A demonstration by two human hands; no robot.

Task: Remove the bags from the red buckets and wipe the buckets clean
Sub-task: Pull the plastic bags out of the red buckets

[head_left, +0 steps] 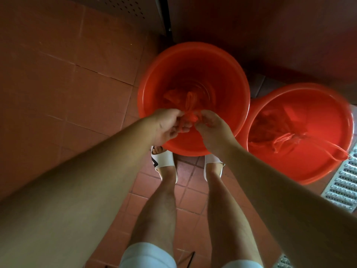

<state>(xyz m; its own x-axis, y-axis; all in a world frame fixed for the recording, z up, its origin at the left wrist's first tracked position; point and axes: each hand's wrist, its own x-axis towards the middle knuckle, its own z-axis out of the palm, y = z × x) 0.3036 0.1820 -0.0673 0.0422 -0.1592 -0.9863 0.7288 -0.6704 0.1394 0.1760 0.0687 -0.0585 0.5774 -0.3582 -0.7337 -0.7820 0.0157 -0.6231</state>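
The floor [81,78] is reddish-brown tile with pale grout lines, running from nine o'clock across to the centre. A dark wall panel [270,35] fills the twelve-to-two o'clock corner, and a perforated panel [119,4] sits at eleven o'clock. A metal drain grate [345,182] runs along the edge at four o'clock.

Two red buckets stand on the tiles. The near bucket [193,60] sits at centre, just past the person's white slippers [166,161]. The second bucket [328,113] stands at three o'clock, its rim touching or almost touching the first.

Both hands meet over the near bucket's six o'clock rim. The left hand [166,124] has its fingers curled round the gathered top of a thin red bag [190,105], and the right hand [210,126] pinches the same bunched plastic from the other side. The rest of the bag hangs down inside the bucket, crumpled against its base. A second red bag [274,130] lies loose in the other bucket, its tied handles trailing over the rim toward four o'clock.

Open tile lies from seven to ten o'clock of the near bucket. The wall closes off twelve o'clock, the second bucket closes three o'clock, and the person's legs and feet stand right at six o'clock, toes tucked under the rim.
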